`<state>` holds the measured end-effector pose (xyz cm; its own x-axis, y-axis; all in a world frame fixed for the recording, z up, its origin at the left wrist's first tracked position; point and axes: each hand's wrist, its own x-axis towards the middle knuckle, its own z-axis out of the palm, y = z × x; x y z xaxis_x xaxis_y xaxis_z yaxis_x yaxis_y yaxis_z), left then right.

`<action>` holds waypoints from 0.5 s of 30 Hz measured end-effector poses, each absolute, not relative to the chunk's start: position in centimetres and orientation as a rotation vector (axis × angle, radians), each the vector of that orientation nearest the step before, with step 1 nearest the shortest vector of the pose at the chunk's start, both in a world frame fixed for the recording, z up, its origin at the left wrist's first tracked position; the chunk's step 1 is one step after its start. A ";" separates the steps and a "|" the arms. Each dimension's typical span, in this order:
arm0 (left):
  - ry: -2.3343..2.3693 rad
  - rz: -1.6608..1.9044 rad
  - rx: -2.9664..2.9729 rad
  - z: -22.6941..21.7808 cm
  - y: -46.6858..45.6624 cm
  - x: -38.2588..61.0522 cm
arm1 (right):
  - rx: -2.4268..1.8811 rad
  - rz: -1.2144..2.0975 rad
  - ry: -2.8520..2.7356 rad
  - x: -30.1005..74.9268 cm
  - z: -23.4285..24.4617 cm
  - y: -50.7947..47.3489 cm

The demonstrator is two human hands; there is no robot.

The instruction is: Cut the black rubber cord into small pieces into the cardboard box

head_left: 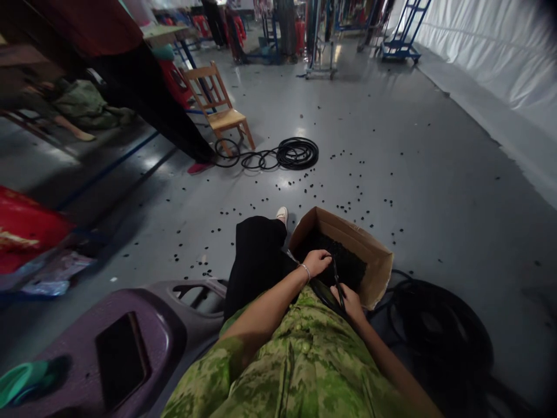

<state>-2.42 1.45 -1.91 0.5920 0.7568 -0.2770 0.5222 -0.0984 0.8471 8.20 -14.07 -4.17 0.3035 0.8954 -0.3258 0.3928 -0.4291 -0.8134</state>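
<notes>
Over the near side of an open cardboard box (376, 273), my left hand (317, 262), with a bracelet at the wrist, has its fingers closed in a pinch on one end of a thin black hose (335, 270). Small black pieces (348, 258) fill the bottom of that box. Slightly lower and to the right, my right hand (348, 299) is wrapped round a dark, narrow length that lines up with the hose. Whether a tool is also in its grip, I cannot make out. Black hose also curves across my lap, partly hidden by my hands.
A big coil of black hose (435, 325) lies at my right; another coil (298, 154) lies ahead by a wooden chair (226, 119). Small black bits dot the floor. To my left, a purple plastic stool (161, 325) bears a phone (122, 360). A person (148, 87) stands beyond.
</notes>
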 end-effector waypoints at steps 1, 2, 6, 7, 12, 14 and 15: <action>1.047 0.267 1.768 -1.9 1.4 -2.5 | -1.965 1.057 -1.142 8.2 -4.3 -14.1; 1.046 0.258 1.768 -1.9 1.4 -2.5 | -1.966 1.055 -1.146 8.2 -4.4 -14.1; 1.045 0.254 1.760 -2.1 1.3 -2.4 | -1.971 1.018 -1.180 8.2 -5.0 -14.1; 1.048 0.253 1.760 -2.2 1.3 -2.4 | -1.975 1.009 -1.188 8.2 -5.1 -14.1; 1.056 0.258 1.759 -2.6 1.1 -2.1 | -2.015 0.961 -1.219 8.2 -5.2 -14.2; 1.056 0.261 1.744 -2.7 1.1 -2.0 | -2.013 0.948 -1.223 8.2 -5.2 -14.2; 1.055 0.262 1.736 -2.8 1.0 -1.9 | -2.007 0.946 -1.219 8.2 -5.2 -14.2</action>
<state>-1.93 1.04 -2.76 0.5885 0.7511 -0.2990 0.5236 -0.0724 0.8489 8.23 -14.21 -5.18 0.3238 0.9088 -0.2630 0.4807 -0.3975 -0.7816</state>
